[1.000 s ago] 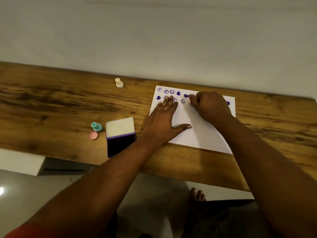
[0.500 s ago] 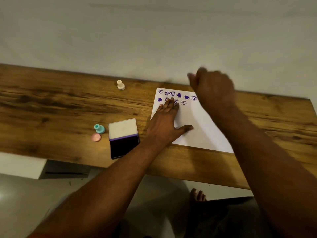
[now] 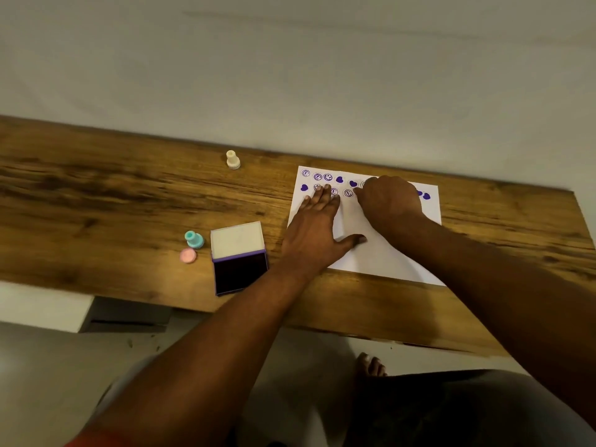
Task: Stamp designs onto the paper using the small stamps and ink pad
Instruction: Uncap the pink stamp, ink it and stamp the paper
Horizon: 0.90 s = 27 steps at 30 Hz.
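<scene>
A white paper (image 3: 371, 259) lies on the wooden table (image 3: 96, 195), with two rows of purple smiley and heart prints (image 3: 328, 177) along its far edge. My left hand (image 3: 316, 230) lies flat on the paper's left part, pressing it down. My right hand (image 3: 388, 201) is closed in a fist and rests on the paper just right of the second row's last print. The small stamp in it is hidden by the fingers. The open ink pad (image 3: 240, 272) sits left of the paper with its lid (image 3: 237, 240) folded back.
A teal stamp (image 3: 194, 239) and a pink cap (image 3: 188, 255) stand left of the ink pad. A cream stamp (image 3: 233, 159) stands near the table's far edge, by the wall. My bare foot (image 3: 371, 366) shows on the floor below the table's front edge.
My right hand lifted off the paper toward the far edge, then came back down on the second row. My left hand stayed flat on the paper.
</scene>
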Each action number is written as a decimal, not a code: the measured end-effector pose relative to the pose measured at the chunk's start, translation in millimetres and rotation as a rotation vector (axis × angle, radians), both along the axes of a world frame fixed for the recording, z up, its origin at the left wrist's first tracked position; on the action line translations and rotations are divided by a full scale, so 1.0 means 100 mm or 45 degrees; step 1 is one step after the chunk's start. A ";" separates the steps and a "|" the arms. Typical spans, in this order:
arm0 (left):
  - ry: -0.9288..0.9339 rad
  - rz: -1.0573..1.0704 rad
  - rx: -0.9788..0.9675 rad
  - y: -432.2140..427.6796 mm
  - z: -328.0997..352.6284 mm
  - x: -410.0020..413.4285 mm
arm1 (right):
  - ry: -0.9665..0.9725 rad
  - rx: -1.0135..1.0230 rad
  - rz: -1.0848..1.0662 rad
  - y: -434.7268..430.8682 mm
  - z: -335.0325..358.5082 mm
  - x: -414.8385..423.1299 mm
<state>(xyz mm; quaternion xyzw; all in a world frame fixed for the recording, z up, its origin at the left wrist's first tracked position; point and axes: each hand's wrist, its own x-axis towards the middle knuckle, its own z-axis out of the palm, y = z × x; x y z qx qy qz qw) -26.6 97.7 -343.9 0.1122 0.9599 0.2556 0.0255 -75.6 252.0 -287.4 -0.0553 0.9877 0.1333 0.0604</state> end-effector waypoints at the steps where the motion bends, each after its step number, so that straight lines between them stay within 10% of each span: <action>1: -0.003 -0.002 -0.003 0.00 0.00 0.00 | 0.011 -0.005 -0.004 0.00 0.00 0.01; 7: 0.028 -0.002 -0.016 -0.01 0.02 0.01 | 0.016 -0.452 -0.051 0.15 0.01 0.01; 13: 0.030 -0.035 0.000 -0.03 0.03 0.02 | 0.356 -2.627 -1.297 0.65 0.23 0.09; 27: 0.182 -0.003 0.005 -0.15 0.32 0.09 | 0.237 -1.985 -0.527 0.19 0.31 0.20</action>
